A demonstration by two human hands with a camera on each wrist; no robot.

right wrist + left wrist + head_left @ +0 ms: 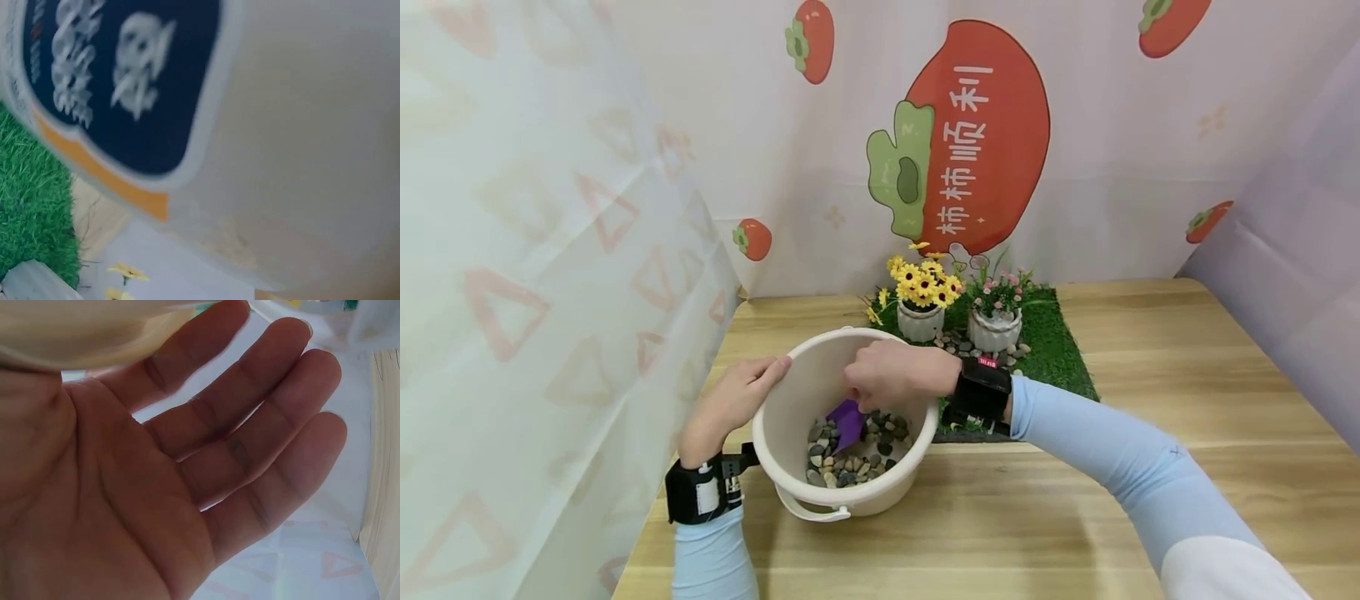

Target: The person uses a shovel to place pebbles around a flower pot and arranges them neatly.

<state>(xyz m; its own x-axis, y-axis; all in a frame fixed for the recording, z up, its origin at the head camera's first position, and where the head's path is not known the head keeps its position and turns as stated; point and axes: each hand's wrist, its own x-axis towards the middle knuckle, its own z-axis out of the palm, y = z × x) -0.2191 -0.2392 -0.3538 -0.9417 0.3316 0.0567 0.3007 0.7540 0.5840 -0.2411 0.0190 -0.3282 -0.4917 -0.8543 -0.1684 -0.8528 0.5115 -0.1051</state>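
From the head camera, a cream bucket (790,417) sits at lower centre of the frame, half full of pebbles (857,454); the left hand (733,400) rests on its left rim with relaxed fingers, thumb over the edge; the right hand (891,375) reaches inside, curled round a purple scoop (847,422) whose blade touches the pebbles. Behind, two flower pots (955,321) stand on a grass mat (1060,350).

Left wrist view: the left hand's fingers (262,437) are straight and spread; the bucket's rim (81,331) is at upper left.

Right wrist view: the bucket's outer wall (300,137) with a dark label (125,81) fills the frame; the right hand is hidden.

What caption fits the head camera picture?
Right hand digs purple plastic scoop into cream plastic bucket of pebbles.
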